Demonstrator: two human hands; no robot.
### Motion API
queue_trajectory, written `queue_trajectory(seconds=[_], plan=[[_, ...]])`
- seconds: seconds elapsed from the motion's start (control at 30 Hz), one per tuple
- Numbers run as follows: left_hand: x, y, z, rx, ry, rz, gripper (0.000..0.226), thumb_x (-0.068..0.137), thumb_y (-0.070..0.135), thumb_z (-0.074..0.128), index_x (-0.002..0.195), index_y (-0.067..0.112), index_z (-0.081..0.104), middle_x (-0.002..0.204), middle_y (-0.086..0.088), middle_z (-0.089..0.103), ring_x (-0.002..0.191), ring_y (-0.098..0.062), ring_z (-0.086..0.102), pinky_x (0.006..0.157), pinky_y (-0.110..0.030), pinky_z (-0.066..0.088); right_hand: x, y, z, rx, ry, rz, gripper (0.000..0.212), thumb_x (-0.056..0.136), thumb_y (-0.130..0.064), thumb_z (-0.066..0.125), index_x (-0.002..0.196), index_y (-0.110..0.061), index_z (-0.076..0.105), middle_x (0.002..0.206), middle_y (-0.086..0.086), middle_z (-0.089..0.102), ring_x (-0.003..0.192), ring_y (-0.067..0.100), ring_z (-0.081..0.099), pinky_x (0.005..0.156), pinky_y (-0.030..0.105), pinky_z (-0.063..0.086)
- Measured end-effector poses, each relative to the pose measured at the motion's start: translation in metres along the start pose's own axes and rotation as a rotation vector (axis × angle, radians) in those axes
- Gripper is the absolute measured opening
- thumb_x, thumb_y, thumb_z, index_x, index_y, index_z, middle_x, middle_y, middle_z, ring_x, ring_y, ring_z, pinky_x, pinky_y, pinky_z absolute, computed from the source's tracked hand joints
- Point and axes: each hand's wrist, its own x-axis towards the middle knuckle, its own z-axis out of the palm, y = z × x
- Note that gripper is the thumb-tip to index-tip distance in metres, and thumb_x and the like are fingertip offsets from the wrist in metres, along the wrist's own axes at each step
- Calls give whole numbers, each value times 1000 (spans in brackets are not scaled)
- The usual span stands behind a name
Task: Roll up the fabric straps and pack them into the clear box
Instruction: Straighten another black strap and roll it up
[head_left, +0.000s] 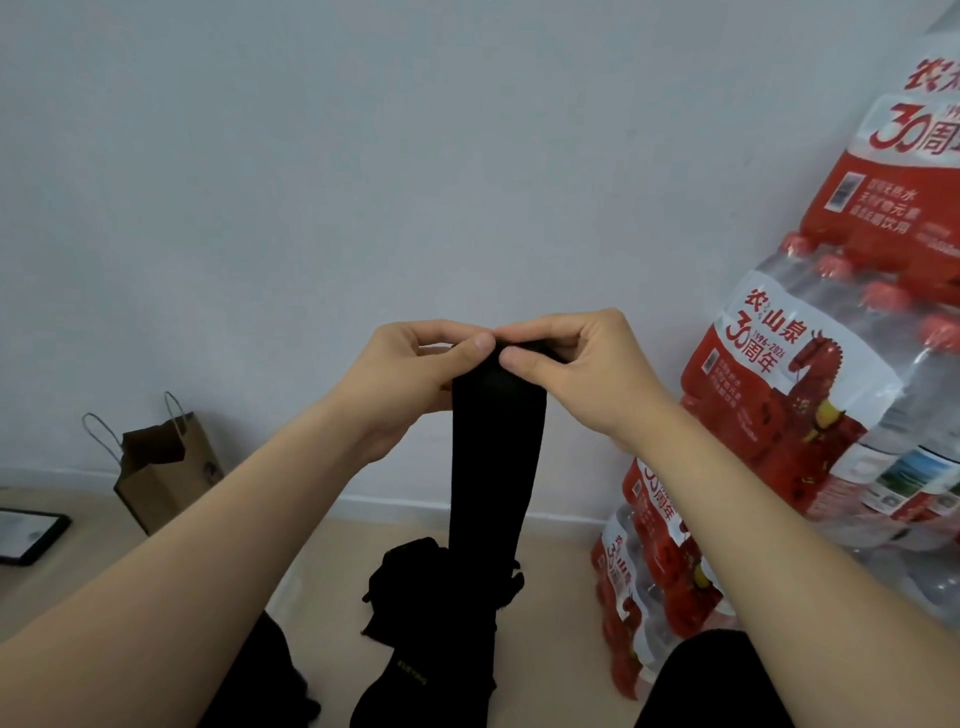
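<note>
Raised before the pale wall (311, 182), the left hand (415, 374) pinches the top edge of the black fabric strap (496, 467) with thumb and curled fingers. The right hand (582, 374) pinches the same edge just beside it, the thumbs nearly touching. From the fingers the strap hangs lengthwise straight down toward a dark heap (410, 587) on the floor (208, 551). It looks flat, limp and matte, so rolling likely starts at this top end. No clear box shows.

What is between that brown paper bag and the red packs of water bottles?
Head view: a black strap hangs there, pinched at its top by the left hand and right hand, with a heap of black fabric below.
</note>
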Motion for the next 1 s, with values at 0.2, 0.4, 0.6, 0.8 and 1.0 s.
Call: queue_trajectory(seconds=[0.2, 0.4, 0.6, 0.8, 1.0], plan=[[8, -4, -12, 133, -1, -49, 20, 96, 10, 79, 116, 8, 80, 107, -23, 80, 101, -31, 80, 86, -35, 65, 8, 14, -7, -38, -50, 150, 12, 96, -15, 82, 107, -19, 84, 91, 2, 84, 80, 16, 78, 76, 31, 63], [9, -4, -7, 159, -38, -67, 15, 104, 21, 71, 109, 7, 69, 98, -22, 80, 84, -28, 79, 71, -34, 63, 13, 19, -5, -25, -3, 111, 19, 91, -8, 86, 108, -16, 85, 97, -1, 85, 94, 18, 82, 82, 31, 66], [13, -7, -7, 44, 6, -103, 17, 98, 27, 79, 92, 12, 76, 108, -20, 80, 94, -33, 78, 78, -33, 64, 8, 19, -8, -49, -69, 81, 20, 91, -7, 86, 110, -14, 85, 99, -4, 85, 93, 10, 81, 78, 21, 62], [11, -7, -11, 226, -60, -60, 23, 95, 13, 81, 118, 16, 79, 106, -16, 82, 100, -28, 81, 84, -34, 64, 2, 18, -15, -139, -104, 155, 13, 97, -14, 81, 109, -19, 83, 87, 3, 83, 74, 26, 80, 72, 30, 64], [5, -5, -3, 236, -182, -11, 20, 107, 34, 67, 118, 24, 81, 107, -14, 82, 98, -28, 81, 76, -30, 64, -2, 15, -23, -122, -42, 109, 17, 88, -9, 88, 102, -17, 86, 87, 1, 83, 78, 21, 81, 72, 26, 62]])
